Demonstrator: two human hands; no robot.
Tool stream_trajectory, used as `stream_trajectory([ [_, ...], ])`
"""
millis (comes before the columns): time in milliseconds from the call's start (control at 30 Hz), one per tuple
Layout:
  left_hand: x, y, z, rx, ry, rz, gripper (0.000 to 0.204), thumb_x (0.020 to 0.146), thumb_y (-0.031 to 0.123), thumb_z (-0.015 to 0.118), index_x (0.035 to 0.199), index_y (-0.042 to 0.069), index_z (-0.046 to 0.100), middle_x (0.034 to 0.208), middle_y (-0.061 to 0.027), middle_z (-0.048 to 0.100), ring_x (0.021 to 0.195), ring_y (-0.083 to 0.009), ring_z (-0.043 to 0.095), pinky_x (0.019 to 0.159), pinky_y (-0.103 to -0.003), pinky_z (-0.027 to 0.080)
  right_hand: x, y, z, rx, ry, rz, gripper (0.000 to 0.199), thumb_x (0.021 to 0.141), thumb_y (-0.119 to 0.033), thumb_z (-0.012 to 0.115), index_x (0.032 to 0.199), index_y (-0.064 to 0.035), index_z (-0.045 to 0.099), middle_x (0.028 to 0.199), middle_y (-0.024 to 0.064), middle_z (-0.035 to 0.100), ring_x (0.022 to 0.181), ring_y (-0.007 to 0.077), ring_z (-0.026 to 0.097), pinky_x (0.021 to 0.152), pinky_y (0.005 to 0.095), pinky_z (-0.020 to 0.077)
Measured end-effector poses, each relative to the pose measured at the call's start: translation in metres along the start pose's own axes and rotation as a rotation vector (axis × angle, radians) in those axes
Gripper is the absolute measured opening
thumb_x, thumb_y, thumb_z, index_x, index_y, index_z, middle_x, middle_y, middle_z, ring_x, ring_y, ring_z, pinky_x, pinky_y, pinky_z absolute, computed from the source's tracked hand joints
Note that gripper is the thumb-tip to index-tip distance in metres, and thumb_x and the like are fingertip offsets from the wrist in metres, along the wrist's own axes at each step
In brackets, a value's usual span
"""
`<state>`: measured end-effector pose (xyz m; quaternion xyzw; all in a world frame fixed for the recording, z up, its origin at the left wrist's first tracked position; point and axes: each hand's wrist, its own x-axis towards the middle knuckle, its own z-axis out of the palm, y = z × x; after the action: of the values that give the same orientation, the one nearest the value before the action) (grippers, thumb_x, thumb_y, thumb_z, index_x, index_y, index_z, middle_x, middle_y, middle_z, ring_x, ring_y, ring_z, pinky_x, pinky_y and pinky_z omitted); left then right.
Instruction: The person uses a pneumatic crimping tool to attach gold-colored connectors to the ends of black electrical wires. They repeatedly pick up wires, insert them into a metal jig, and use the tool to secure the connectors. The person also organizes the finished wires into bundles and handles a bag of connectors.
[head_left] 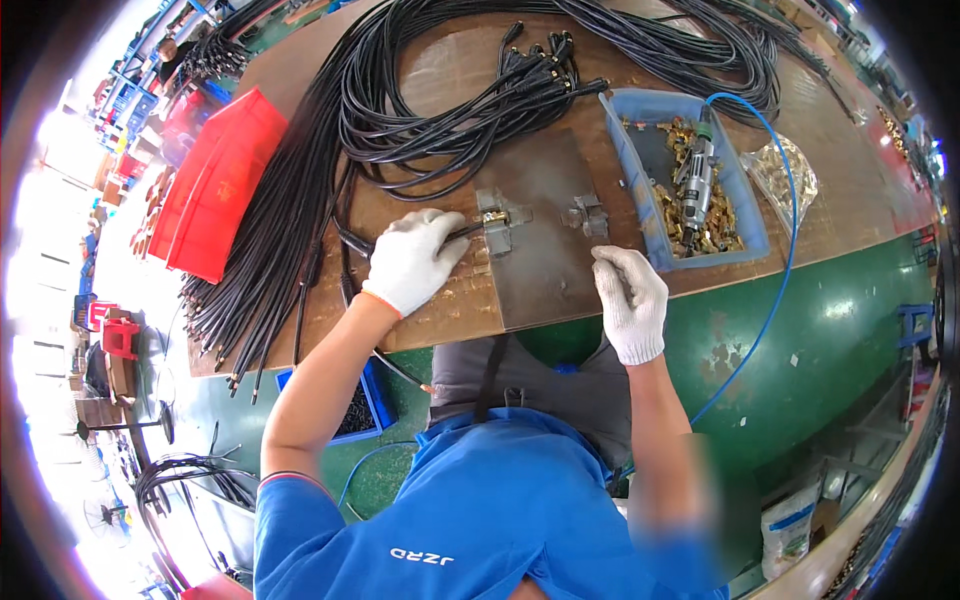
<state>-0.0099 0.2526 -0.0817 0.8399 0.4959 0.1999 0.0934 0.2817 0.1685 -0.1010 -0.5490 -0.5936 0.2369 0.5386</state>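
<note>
The left hand [412, 262], in a white knitted glove, pinches a thin black rubber-sheathed cable [466, 231] between thumb and fingers. The cable lies over the left half of the table [450, 318], its end reaching a small brass-coloured metal fitting [494, 216] among grey tape patches [498, 241] on a dark flat panel [545, 275]. Whether the cable end is fully seated there is too small to tell.

The right hand [632, 305], gloved alike, hangs near the panel's right side with its fingers curled inward; nothing shows between them, but whether they pinch something tiny cannot be told.

To do this step well, the person would likely keep the cable straight and in line with the fitting, gripping close behind the end so that it cannot twist or buckle. Steadying the fitting while pressing the cable would probably guard against a skewed joint. The silver-grey cylindrical power tool [697, 190] lies on loose brass-coloured metal pieces [722, 233] in the pale blue plastic bin [715, 257] to the right; it would best be lifted without snagging its blue hose [790, 255]. The loose knitted glove fingertips could catch, so they should stay clear of any turning part.
</note>
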Motion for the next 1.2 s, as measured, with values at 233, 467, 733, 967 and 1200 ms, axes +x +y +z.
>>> stream_trajectory([
  [233,0.004,-0.013,0.03,0.014,-0.012,-0.032,0.023,0.094,0.024,0.066,0.111,0.009,0.071,0.095,-0.016,0.07,0.094,-0.0371,0.069,0.082,-0.048,0.054,0.005,0.006,-0.012,-0.024,0.003,0.13,0.015,0.097,-0.004,0.067,0.109,0.0016,0.073,0.094,0.0057,0.07,0.075,0.0079,0.062,0.07,0.0232,0.0506],
  [467,0.004,-0.016,0.037,-0.024,-0.01,-0.029,0.021,0.095,0.023,0.065,0.111,0.012,0.072,0.093,-0.0154,0.069,0.088,-0.0387,0.068,0.077,-0.047,0.055,0.01,-0.002,-0.017,-0.116,-0.048,-0.012,0.013,0.097,-0.003,0.066,0.107,0.0035,0.072,0.096,0.0079,0.072,0.079,0.0102,0.066,0.071,0.0241,0.052],
  [733,0.0,-0.021,0.032,-0.04,0.011,-0.01,0.022,0.094,0.02,0.067,0.113,0.011,0.072,0.09,-0.0177,0.066,0.085,-0.0404,0.067,0.075,-0.049,0.054,0.046,-0.043,-0.084,0.323,-0.123,0.495,0.026,0.102,-0.02,0.064,0.117,0.0003,0.07,0.086,0.0061,0.07,0.066,0.0124,0.066,0.057,0.0253,0.053],
  [967,0.004,-0.022,0.028,-0.018,-0.06,-0.025,0.022,0.096,0.023,0.065,0.114,0.012,0.072,0.092,-0.0179,0.067,0.087,-0.04,0.067,0.077,-0.049,0.054,0.131,0.033,-0.126,-0.703,0.071,0.297,0.062,0.092,-0.05,0.069,0.128,0.0006,0.066,0.12,0.0224,0.072,0.111,0.0348,0.07,0.092,0.0421,0.055],
  [1200,-0.003,-0.032,0.037,-0.063,0.063,0.084,0.021,0.094,0.023,0.066,0.111,0.014,0.072,0.088,-0.015,0.066,0.081,-0.0374,0.068,0.072,-0.048,0.054,0.153,0.071,-0.104,-0.679,-0.034,0.489,0.042,0.085,-0.037,0.075,0.107,-0.0005,0.069,0.089,0.0169,0.072,0.08,0.0296,0.07,0.075,0.0416,0.0553],
])
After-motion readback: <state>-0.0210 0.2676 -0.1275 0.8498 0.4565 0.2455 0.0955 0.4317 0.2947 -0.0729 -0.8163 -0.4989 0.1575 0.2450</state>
